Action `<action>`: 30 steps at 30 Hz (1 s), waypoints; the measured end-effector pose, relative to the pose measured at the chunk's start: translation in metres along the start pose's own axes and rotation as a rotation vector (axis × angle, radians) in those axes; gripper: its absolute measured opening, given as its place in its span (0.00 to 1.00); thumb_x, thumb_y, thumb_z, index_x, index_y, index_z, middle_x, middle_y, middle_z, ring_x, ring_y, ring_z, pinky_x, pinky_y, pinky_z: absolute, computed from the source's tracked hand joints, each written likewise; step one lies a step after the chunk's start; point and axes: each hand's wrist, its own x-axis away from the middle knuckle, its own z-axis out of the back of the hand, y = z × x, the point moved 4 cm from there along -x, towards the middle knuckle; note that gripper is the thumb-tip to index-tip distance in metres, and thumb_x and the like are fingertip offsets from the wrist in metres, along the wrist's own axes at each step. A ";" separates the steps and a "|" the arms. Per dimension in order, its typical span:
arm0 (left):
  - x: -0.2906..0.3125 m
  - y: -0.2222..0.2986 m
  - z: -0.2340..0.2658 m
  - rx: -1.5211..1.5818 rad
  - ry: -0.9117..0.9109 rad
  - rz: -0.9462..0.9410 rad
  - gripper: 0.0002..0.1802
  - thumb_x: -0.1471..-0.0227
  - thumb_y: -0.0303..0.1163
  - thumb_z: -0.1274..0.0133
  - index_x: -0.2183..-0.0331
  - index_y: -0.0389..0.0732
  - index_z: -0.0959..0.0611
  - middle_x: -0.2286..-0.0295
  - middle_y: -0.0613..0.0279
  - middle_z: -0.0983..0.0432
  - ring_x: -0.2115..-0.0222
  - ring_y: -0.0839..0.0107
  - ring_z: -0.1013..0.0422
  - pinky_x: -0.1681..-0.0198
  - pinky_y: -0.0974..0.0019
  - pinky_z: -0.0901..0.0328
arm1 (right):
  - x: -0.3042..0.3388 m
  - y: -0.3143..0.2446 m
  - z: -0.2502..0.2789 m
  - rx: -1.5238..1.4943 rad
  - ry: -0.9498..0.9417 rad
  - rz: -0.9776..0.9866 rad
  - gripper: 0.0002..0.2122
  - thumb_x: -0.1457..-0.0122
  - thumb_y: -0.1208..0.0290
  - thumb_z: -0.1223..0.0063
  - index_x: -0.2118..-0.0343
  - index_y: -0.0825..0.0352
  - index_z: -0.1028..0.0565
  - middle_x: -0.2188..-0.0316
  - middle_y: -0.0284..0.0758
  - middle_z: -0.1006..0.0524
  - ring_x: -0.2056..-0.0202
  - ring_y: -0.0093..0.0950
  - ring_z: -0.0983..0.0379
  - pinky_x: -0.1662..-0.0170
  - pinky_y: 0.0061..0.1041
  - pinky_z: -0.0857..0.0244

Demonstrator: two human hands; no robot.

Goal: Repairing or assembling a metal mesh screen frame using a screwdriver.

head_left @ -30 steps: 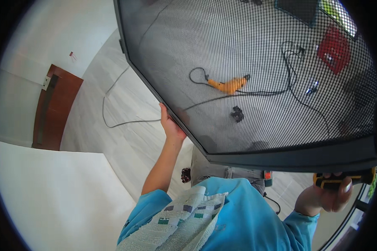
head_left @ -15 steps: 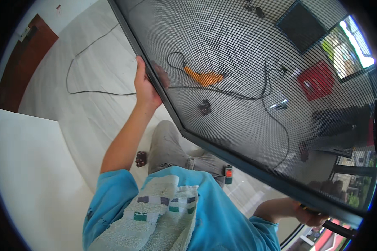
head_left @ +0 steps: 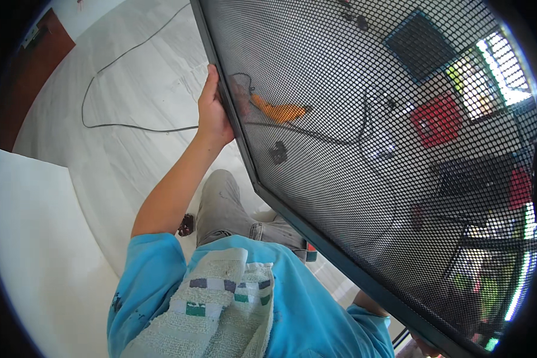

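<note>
A large window screen (head_left: 352,149) of dark mesh in a slim dark frame slants across the right half of the view, in front of my body. My left hand (head_left: 213,116) grips the frame's left side, thumb up along the near face and fingers behind the mesh. My right hand (head_left: 425,346) is at the lower frame edge near the bottom of the view. Most of it is hidden behind the frame, and its fingers do not show clearly.
Through the mesh appear an orange power tool (head_left: 280,112), a red case (head_left: 435,119) and a dark square panel (head_left: 420,46). A black cable (head_left: 131,125) loops over the pale floor. A white ledge (head_left: 36,238) stands at left, with a brown door (head_left: 36,77) beyond.
The screen has turned, its lower right end dropping toward the bottom edge and its upper left side shifting right. My right hand has gone lower and is more hidden; my left keeps its grip.
</note>
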 end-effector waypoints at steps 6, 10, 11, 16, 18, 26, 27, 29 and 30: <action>-0.003 -0.001 0.008 0.079 -0.089 0.028 0.29 0.44 0.57 0.61 0.84 0.45 0.31 0.87 0.68 0.39 0.89 0.75 0.42 0.87 0.70 0.46 | -0.003 -0.022 0.001 0.257 0.012 0.111 0.20 0.53 0.68 0.44 0.59 0.74 0.34 0.65 0.40 0.29 0.69 0.28 0.31 0.67 0.26 0.34; -0.008 0.002 0.012 0.086 -0.030 0.049 0.29 0.44 0.57 0.61 0.85 0.45 0.32 0.88 0.68 0.40 0.90 0.74 0.42 0.87 0.70 0.46 | -0.002 -0.015 0.003 0.388 0.036 0.166 0.20 0.53 0.68 0.44 0.59 0.74 0.33 0.65 0.40 0.28 0.70 0.27 0.32 0.67 0.26 0.34; -0.007 0.000 0.008 0.095 -0.035 0.051 0.29 0.44 0.57 0.61 0.85 0.45 0.32 0.88 0.68 0.40 0.90 0.74 0.42 0.87 0.70 0.46 | -0.001 -0.019 0.002 0.435 0.045 0.187 0.20 0.53 0.68 0.44 0.59 0.74 0.33 0.65 0.39 0.28 0.70 0.27 0.32 0.67 0.25 0.34; -0.004 0.018 -0.005 0.056 0.048 -0.052 0.29 0.45 0.58 0.59 0.84 0.46 0.33 0.89 0.67 0.39 0.89 0.73 0.40 0.88 0.69 0.45 | 0.014 -0.008 0.010 0.084 0.159 0.020 0.17 0.48 0.66 0.48 0.59 0.71 0.33 0.67 0.38 0.28 0.72 0.24 0.33 0.68 0.24 0.34; 0.003 0.031 0.017 0.073 0.009 -0.075 0.28 0.45 0.59 0.59 0.83 0.46 0.32 0.89 0.67 0.39 0.89 0.73 0.39 0.87 0.68 0.45 | 0.023 0.021 0.007 -0.457 0.196 -0.155 0.15 0.43 0.64 0.53 0.58 0.69 0.32 0.68 0.37 0.28 0.74 0.23 0.34 0.68 0.24 0.34; 0.050 0.043 0.039 -0.142 0.193 0.112 0.28 0.47 0.59 0.56 0.84 0.46 0.32 0.89 0.69 0.41 0.90 0.74 0.41 0.87 0.71 0.45 | 0.047 0.019 0.015 0.042 0.428 0.107 0.26 0.48 0.70 0.46 0.46 0.61 0.42 0.57 0.37 0.36 0.67 0.25 0.35 0.68 0.26 0.33; 0.054 0.042 0.043 -0.138 0.146 0.135 0.28 0.47 0.59 0.55 0.84 0.46 0.32 0.89 0.69 0.41 0.90 0.74 0.41 0.87 0.71 0.45 | 0.050 0.013 0.006 0.403 0.448 0.440 0.31 0.46 0.70 0.49 0.40 0.61 0.48 0.49 0.44 0.40 0.63 0.29 0.34 0.65 0.27 0.32; 0.057 0.028 0.059 -0.160 0.073 0.156 0.28 0.47 0.60 0.55 0.84 0.46 0.32 0.89 0.69 0.41 0.89 0.74 0.40 0.87 0.71 0.46 | 0.019 0.001 -0.016 -0.136 0.428 0.036 0.29 0.52 0.74 0.42 0.46 0.60 0.42 0.56 0.36 0.36 0.64 0.26 0.34 0.65 0.28 0.33; 0.052 0.015 0.068 -0.105 0.160 0.193 0.29 0.48 0.60 0.55 0.84 0.46 0.32 0.89 0.68 0.41 0.89 0.73 0.40 0.87 0.70 0.45 | -0.006 0.008 -0.047 -0.672 0.321 -0.387 0.29 0.58 0.77 0.34 0.52 0.59 0.35 0.63 0.28 0.32 0.66 0.24 0.34 0.65 0.30 0.33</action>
